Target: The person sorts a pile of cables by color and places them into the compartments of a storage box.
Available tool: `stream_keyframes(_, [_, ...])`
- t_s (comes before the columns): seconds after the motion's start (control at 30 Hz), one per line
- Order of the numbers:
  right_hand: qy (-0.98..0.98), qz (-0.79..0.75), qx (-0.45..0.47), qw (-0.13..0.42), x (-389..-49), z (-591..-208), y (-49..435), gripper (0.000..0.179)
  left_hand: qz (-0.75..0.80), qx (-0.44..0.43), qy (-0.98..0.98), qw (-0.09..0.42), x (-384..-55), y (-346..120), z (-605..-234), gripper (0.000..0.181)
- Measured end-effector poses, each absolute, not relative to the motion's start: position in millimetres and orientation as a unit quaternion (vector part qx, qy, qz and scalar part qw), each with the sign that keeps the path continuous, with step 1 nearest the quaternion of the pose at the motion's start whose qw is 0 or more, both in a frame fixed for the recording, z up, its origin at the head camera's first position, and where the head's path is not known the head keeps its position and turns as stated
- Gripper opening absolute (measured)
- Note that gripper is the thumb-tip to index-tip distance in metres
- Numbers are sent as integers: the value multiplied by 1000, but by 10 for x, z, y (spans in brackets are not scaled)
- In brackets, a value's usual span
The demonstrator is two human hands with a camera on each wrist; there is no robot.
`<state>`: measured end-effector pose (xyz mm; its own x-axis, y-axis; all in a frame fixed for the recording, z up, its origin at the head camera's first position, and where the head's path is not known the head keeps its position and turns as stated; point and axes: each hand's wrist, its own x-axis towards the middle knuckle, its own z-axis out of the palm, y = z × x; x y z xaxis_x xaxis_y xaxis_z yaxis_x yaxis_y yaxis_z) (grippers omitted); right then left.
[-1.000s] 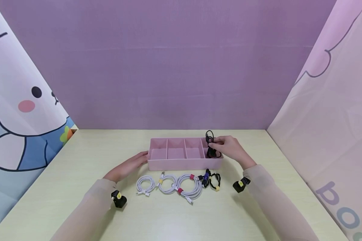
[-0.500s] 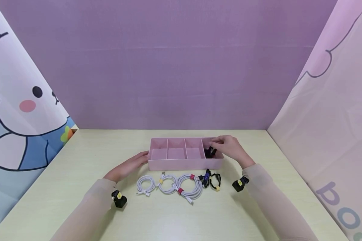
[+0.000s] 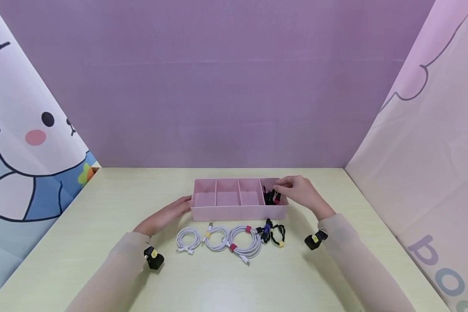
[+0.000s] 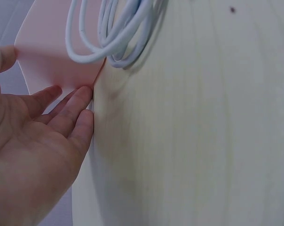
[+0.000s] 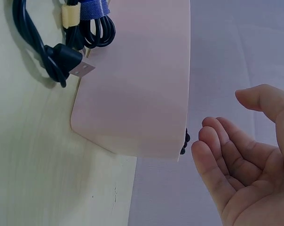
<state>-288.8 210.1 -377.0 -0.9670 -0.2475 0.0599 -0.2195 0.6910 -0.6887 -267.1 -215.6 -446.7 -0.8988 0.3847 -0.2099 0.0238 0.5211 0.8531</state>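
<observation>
Black cable [image 3: 268, 198] in box [image 3: 239, 213], below parted right fingers [image 5: 210, 172]; relaxed left fingers [image 4: 69, 113] touch box.

The left sleeve [image 3: 109, 268] and right sleeve [image 3: 364, 260] are plain beige; the left wrist camera [image 3: 155, 261] and right wrist camera [image 3: 313, 242] are boxy, black, yellow-marked.

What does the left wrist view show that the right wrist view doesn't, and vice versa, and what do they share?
Only the left wrist view: the left hand touching the pink box, and a white cable.
Only the right wrist view: the right hand, holding nothing, and black cables with a blue tie and a yellow tie.
Both: the box, pale table and purple backdrop.
</observation>
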Motion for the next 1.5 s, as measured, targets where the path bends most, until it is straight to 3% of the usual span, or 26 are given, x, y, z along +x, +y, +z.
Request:
stream_keyframes(0.63, [921, -362, -144, -2, -2771, -3732, 2182, 37, 475, 122, 851, 187, -2666, -2143, -4452, 69])
stream_keyframes(1.5, [912, -378, -161, 9, -2623, -3747, 2229, 35, 480, 122, 848, 188, -2655, -2118, -4438, 70])
